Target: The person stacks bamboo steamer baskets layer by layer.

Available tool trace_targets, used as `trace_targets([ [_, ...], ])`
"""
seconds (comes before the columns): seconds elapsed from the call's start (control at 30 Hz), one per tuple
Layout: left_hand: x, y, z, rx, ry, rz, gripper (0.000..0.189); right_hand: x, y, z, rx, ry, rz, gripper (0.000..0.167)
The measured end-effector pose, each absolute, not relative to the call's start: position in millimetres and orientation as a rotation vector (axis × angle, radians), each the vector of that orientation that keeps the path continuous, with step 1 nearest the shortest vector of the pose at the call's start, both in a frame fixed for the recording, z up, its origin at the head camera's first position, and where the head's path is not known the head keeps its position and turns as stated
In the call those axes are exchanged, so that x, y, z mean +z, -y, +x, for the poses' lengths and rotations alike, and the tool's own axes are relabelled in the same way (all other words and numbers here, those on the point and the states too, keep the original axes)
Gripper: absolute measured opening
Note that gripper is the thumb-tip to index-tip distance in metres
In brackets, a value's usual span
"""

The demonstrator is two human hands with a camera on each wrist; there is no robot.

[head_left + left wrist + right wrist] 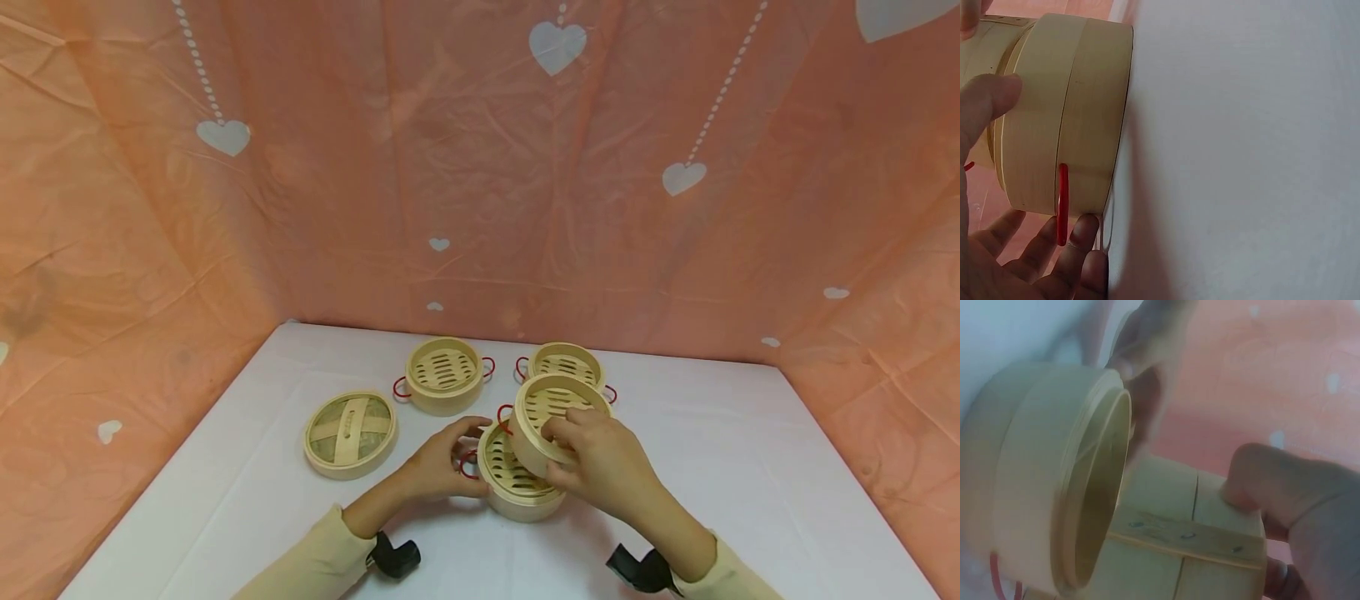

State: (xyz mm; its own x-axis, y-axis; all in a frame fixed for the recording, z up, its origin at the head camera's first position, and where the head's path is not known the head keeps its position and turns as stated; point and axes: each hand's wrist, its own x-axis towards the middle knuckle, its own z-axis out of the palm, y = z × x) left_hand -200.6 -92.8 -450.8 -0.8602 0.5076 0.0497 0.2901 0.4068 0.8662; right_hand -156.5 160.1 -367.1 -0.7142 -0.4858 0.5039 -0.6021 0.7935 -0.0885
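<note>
My left hand [442,462] grips the side of a round bamboo steamer basket [525,507] on the table. In the left wrist view the thumb [1004,94] presses near its rim, and curled fingers [1057,269] meet the far side, beside a red loop handle [1063,203]. My right hand [603,458] holds a second steamer basket [531,446] by its rim, tilted and partly over the first. Its slatted underside [1154,484] shows in the right wrist view. Whether the two baskets touch cannot be told.
Behind stand two more steamer baskets with red handles, one at back left [442,400] and one at back right [566,354]. A woven bamboo lid [348,437] lies to the left. The white table [750,483] meets an orange cloth backdrop [480,167].
</note>
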Motion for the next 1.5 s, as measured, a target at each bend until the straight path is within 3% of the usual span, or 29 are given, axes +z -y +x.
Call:
trace_targets([
  [1.5,-454,92,-199,1.522,-2.382,0.702,0.082,-380,-122,-148,0.296,2.515,0.952,0.024],
])
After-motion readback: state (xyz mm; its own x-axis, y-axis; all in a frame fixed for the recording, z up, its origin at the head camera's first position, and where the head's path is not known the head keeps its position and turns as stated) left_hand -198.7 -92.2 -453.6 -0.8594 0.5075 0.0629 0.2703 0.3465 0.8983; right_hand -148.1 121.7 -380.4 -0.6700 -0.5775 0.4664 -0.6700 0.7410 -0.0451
